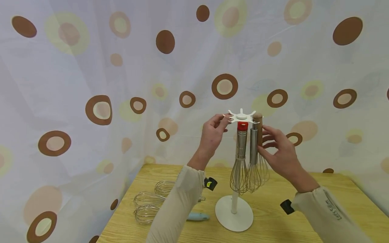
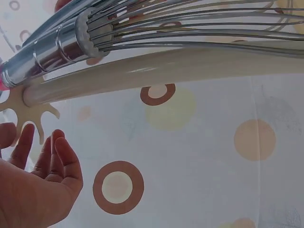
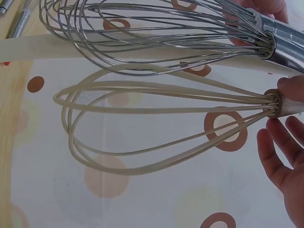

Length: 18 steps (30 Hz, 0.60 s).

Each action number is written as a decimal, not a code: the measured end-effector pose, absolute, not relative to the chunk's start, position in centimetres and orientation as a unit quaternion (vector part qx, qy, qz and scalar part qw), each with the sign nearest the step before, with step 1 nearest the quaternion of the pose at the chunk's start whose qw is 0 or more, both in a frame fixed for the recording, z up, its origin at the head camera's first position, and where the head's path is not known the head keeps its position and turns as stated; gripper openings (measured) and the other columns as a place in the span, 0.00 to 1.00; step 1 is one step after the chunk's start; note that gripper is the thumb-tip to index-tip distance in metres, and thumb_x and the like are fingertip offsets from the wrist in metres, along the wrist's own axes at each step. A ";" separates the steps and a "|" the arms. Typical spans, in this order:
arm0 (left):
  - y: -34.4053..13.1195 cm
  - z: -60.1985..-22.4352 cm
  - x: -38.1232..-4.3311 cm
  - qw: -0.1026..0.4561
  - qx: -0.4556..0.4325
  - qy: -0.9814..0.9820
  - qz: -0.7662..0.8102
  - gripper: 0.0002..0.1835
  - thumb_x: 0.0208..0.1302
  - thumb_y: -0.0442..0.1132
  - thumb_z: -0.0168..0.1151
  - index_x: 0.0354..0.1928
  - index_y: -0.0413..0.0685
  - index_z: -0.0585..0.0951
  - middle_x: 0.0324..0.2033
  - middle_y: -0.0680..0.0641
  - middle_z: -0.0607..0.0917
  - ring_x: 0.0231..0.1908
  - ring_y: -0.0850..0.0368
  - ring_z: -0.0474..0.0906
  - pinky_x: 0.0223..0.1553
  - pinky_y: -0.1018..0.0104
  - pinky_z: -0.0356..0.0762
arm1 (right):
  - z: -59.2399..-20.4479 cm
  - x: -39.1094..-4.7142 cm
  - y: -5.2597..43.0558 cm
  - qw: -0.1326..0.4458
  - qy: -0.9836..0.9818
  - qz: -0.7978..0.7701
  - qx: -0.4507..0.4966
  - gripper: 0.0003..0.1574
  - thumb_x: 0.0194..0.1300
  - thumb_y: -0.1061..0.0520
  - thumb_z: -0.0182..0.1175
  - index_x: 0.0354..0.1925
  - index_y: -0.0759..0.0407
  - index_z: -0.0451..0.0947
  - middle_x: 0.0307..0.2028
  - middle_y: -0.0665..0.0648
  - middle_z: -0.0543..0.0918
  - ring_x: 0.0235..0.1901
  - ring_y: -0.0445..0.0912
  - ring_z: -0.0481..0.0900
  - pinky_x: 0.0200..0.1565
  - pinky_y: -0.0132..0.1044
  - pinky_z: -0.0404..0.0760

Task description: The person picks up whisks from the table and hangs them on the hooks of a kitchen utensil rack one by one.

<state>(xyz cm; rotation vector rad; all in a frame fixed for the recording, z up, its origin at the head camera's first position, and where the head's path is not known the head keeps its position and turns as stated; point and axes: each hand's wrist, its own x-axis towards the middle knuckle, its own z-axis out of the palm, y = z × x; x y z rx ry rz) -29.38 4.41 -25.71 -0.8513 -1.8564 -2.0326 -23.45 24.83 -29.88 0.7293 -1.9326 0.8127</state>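
Observation:
A white stand (image 1: 234, 226) with a round base carries a hooked rack (image 1: 241, 116) on top. At the rack's left side my left hand (image 1: 211, 132) pinches one of the hook arms between thumb and forefinger. A whisk with a red-tipped steel handle (image 1: 241, 145) hangs from the front, beside an all-steel whisk (image 1: 254, 143). My right hand (image 1: 282, 153) grips the wooden handle of a third whisk (image 1: 259, 133), upright at the rack's right edge. Its cream-coloured wires (image 3: 161, 110) point downward, apart from the steel ones in the right wrist view.
Several loose whisks (image 1: 149, 198) lie on the wooden table (image 1: 328, 206) left of the stand, partly behind my left sleeve. One has a light blue handle (image 1: 198, 216). A spotted curtain (image 1: 188, 67) hangs behind and at the left.

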 end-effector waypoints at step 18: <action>-2.1 -31.3 -28.1 0.023 -0.319 -0.784 -0.532 0.15 0.71 0.45 0.52 0.55 0.50 0.79 0.49 0.51 0.81 0.46 0.56 0.77 0.41 0.62 0.76 | -28.7 -22.3 25.6 0.463 -0.752 0.365 0.294 0.33 0.51 0.81 0.59 0.57 0.69 0.71 0.48 0.61 0.77 0.44 0.34 0.76 0.47 0.22 0.72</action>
